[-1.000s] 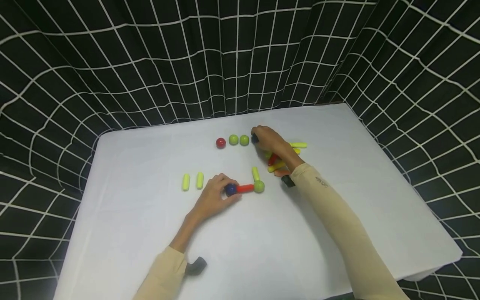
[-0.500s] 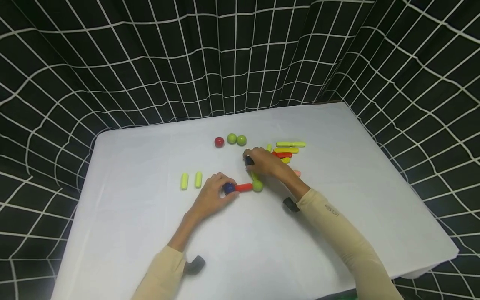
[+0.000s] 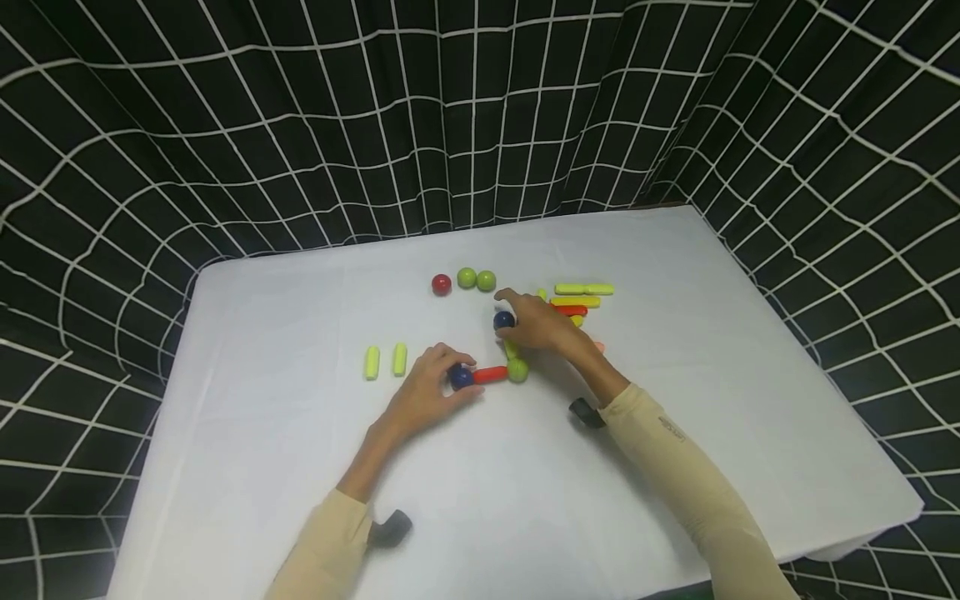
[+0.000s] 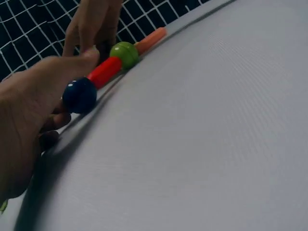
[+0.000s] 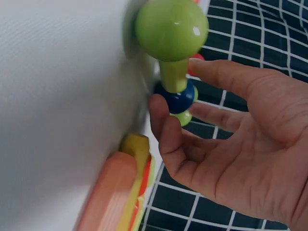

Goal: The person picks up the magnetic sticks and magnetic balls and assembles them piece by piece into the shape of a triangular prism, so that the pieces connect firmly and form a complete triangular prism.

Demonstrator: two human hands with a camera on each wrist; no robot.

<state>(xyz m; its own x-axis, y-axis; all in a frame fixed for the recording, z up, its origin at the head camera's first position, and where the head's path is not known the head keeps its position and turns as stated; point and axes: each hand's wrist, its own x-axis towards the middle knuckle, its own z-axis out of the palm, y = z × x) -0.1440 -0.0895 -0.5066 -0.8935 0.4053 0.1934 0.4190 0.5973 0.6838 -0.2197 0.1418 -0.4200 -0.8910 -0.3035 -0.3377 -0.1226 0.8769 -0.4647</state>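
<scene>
My left hand (image 3: pixel 427 387) holds a dark blue ball (image 3: pixel 461 377) between thumb and fingers. A red stick (image 3: pixel 491 375) runs from that ball to a light green ball (image 3: pixel 517 370). From the green ball a yellow-green stick (image 5: pixel 174 76) reaches a second dark blue ball (image 5: pixel 177 98). Around this second ball, my right hand (image 3: pixel 536 321) has its fingers spread loosely, the index finger standing off it in the head view. Its thumb is close to the stick in the right wrist view. Whether the other fingers touch the ball I cannot tell.
A red ball (image 3: pixel 442 285) and two green balls (image 3: pixel 467 277) lie farther back on the white table (image 3: pixel 300 317). Two yellow-green sticks (image 3: pixel 372 363) are at the left. Beyond my right hand lie several coloured sticks (image 3: pixel 575 302), including a salmon stick (image 5: pixel 108 192).
My right hand has carried the second blue ball from beside the back green balls toward the yellow-green stick, and its fingers have since spread. The left hand stays on its ball.
</scene>
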